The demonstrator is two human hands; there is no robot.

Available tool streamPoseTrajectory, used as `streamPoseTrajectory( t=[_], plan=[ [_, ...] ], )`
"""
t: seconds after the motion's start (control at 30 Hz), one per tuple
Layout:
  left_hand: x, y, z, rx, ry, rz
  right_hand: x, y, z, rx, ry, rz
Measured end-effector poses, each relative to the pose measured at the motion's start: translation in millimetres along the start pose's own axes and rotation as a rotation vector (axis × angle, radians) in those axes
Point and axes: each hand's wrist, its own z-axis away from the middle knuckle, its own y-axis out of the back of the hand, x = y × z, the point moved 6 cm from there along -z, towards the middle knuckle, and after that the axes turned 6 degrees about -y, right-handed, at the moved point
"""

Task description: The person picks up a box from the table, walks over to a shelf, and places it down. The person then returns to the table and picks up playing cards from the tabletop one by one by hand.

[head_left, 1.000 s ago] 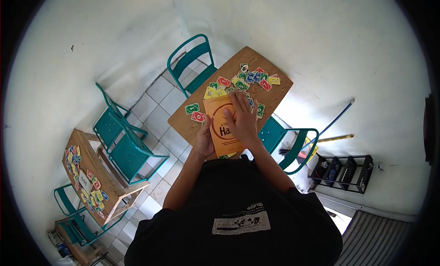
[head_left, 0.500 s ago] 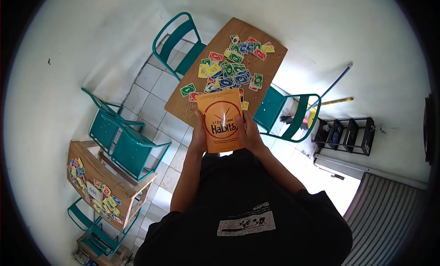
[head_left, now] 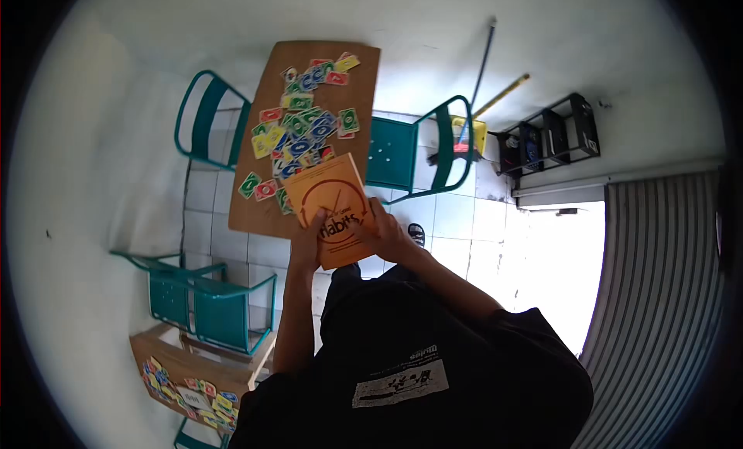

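Observation:
An orange book with "Habits" on its cover is held in front of my body, its cover facing me and slightly tilted. My left hand grips its lower left side, thumb over the cover. On the lower right side my right hand holds it too, fingers at the edge and thumb on the cover. Beyond the book's top edge, many colourful playing cards lie scattered on a wooden table. The book hides the table's near right corner and some cards.
Green metal chairs stand left and right of the table, with two more at lower left. A second wooden table there bears cards. Brooms and a black rack are by the wall, near a bright doorway.
The view has turned, so the table now appears further left and more upright. The book has tilted, and both hands have shifted lower on it, thumbs further over the cover.

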Motion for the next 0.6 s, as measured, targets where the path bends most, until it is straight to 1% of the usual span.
streamPoseTrajectory(
  t=[0.03,0.07,0.13,0.17,0.27,0.3,0.37,0.4,0.43,0.47,0.5,0.53,0.6],
  plan=[
    [-0.4,-15.6,0.7,-0.044,-0.032,-0.035,10.5,9.3,4.3,0.063,0.061,-0.029],
    [-1.0,-33.9,0.8,-0.086,-0.066,-0.067,23.8,21.1,10.1,0.049,-0.010,-0.038],
    [-5.1,-71.9,4.4,-0.131,-0.052,-0.109,37.1,51.9,22.3,0.157,-0.003,-0.049],
    [-10.5,-87.4,7.5,-0.142,-0.048,-0.133,35.6,68.5,30.7,0.175,-0.077,-0.133],
    [-40.0,-134.7,10.9,-0.144,-0.008,-0.121,69.1,119.4,56.0,0.422,0.080,-0.069],
    [-51.7,-156.2,14.6,-0.153,-0.004,-0.084,88.1,139.7,62.3,0.451,0.055,-0.106],
    [-80.8,-206.7,21.8,-0.178,0.011,-0.016,100.1,188.6,84.5,0.737,0.272,0.114],
    [-92.7,-236.8,21.6,-0.272,-0.030,-0.121,106.0,213.3,97.1,0.881,0.373,0.234],
    [-108.1,-264.0,25.1,-0.363,-0.065,-0.227,108.0,248.9,104.1,0.658,-0.039,-0.210],
    [-125.5,-286.0,31.9,-0.451,-0.089,-0.332,117.8,274.8,116.6,0.723,-0.022,-0.200],
    [-145.5,-305.5,31.2,-0.521,-0.233,-0.510,127.5,298.8,128.6,0.744,-0.090,-0.265],
    [-159.7,-328.6,38.3,-0.581,-0.149,-0.478,133.2,320.1,141.7,0.762,-0.154,-0.330],
    [-180.0,-381.5,49.0,-0.704,-0.001,-0.406,138.1,358.4,166.5,0.827,-0.119,-0.314]
  ],
)
